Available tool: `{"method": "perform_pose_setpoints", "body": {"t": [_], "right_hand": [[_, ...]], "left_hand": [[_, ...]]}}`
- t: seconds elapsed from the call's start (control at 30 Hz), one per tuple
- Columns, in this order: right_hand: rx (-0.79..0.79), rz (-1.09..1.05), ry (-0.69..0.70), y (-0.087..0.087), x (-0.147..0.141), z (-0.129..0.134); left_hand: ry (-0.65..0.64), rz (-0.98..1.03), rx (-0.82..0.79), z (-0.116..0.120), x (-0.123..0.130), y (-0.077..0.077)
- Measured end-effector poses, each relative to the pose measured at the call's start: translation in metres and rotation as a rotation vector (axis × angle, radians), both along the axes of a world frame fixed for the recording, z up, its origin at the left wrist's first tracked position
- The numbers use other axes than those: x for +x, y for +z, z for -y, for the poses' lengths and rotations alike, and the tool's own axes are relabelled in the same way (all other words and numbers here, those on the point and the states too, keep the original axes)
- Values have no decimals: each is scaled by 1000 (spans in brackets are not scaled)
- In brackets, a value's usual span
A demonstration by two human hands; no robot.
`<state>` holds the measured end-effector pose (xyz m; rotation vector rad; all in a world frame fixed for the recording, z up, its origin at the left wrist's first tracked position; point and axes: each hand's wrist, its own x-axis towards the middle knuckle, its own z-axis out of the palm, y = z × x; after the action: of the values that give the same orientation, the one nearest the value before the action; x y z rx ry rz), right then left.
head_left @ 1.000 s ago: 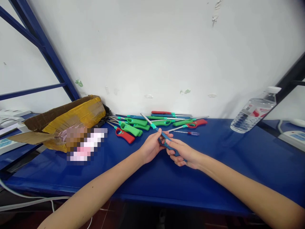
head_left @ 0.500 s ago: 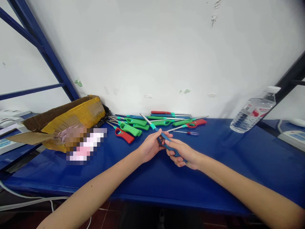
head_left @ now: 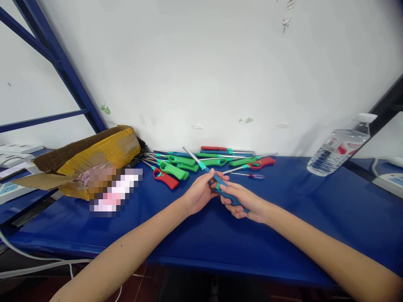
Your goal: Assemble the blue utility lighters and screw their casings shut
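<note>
Both of my hands hold one blue lighter (head_left: 232,198) with a long metal tube over the middle of the blue table (head_left: 195,247). My left hand (head_left: 201,193) pinches it near the trigger loop, at the base of the tube. Around the handle's lower part wrap the fingers of my right hand (head_left: 241,202). The tube points up and to the left. Behind the hands lie several similar lighters, among them a red one (head_left: 166,178) at the left, a green one (head_left: 173,170) beside it and another red one (head_left: 264,162) at the right.
A screwdriver (head_left: 256,176) lies right of the hands. At the left is an open cardboard box (head_left: 103,147) with yellow tape. A tilted water bottle (head_left: 340,149) is at the right. The white wall (head_left: 201,75) rises behind the table.
The view has shifted slightly. The held lighter has turned a little in my hands, so a green part by the trigger now shows. Both hands keep their hold.
</note>
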<state>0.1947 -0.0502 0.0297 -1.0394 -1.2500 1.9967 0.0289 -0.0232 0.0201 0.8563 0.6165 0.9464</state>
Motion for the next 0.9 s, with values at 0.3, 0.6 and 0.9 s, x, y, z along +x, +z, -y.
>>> {"method": "perform_pose_setpoints", "body": {"t": [0.3,0.6,0.9], "right_hand": [[-70,-307,121,3,11,1],[898,395,-133,-8,8,0],[1407,887,-197,-15,20,-5]], "left_hand": [[16,155,-27,8,3,8],[75,49,67,4,0,3],[140,11,177,4,6,-2]]}}
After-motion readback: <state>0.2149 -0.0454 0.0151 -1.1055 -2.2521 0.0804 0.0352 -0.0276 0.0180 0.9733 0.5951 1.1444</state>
